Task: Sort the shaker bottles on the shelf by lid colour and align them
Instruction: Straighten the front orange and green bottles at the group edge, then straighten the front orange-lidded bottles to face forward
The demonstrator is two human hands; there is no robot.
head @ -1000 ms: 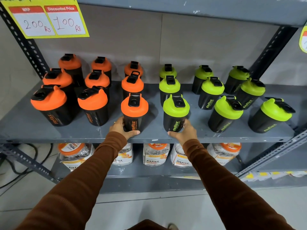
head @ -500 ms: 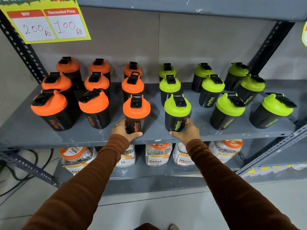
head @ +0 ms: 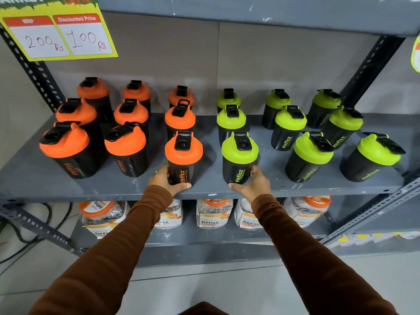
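Observation:
Black shaker bottles stand in rows on the grey shelf (head: 211,189). Several with orange lids fill the left half, several with green lids the right half. My left hand (head: 164,179) grips the base of the front orange-lid bottle (head: 183,155) near the shelf's front edge. My right hand (head: 253,184) grips the base of the front green-lid bottle (head: 239,156) beside it. Both bottles stand upright with their labels facing me. A gap separates the two.
A yellow price sign (head: 56,35) hangs at the upper left. Clear jars with orange lids (head: 212,213) sit on the lower shelf. Slotted metal uprights (head: 372,71) frame the rack. Cables (head: 13,235) lie on the floor at left.
Both hands stay on the same two front bottles. The view has shifted slightly; the bottles sit about where they were.

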